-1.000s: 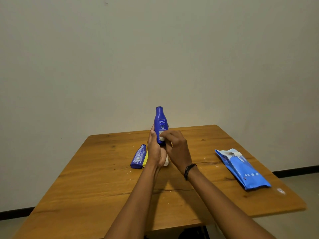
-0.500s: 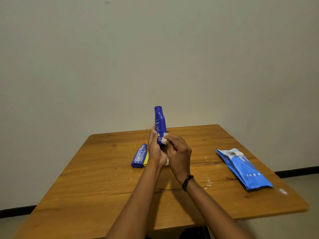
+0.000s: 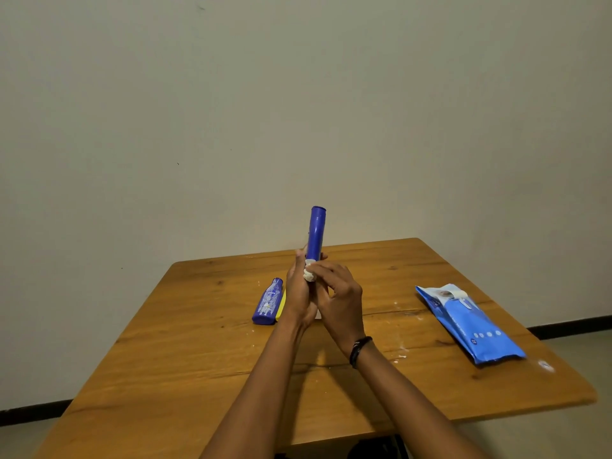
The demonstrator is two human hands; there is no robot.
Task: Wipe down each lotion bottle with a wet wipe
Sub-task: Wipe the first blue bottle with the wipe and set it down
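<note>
A tall blue lotion bottle (image 3: 316, 232) stands upright above the table, its narrow side turned to me. My left hand (image 3: 298, 293) grips its lower part from the left. My right hand (image 3: 339, 299) pinches a small white wet wipe (image 3: 309, 272) against the bottle's lower front. A second, smaller blue lotion bottle (image 3: 267, 302) lies on the wooden table (image 3: 198, 352) just left of my hands. A yellow item (image 3: 280, 304) lies beside it, mostly hidden by my left hand.
A blue pack of wet wipes (image 3: 470, 323) lies on the right side of the table, its flap at the far end. White specks dot the tabletop near the middle. A plain wall stands behind the table's far edge.
The bottle has turned about its upright axis: the label that faced me is now out of sight and the narrow side shows. The wipe has slid slightly along the lower part.
</note>
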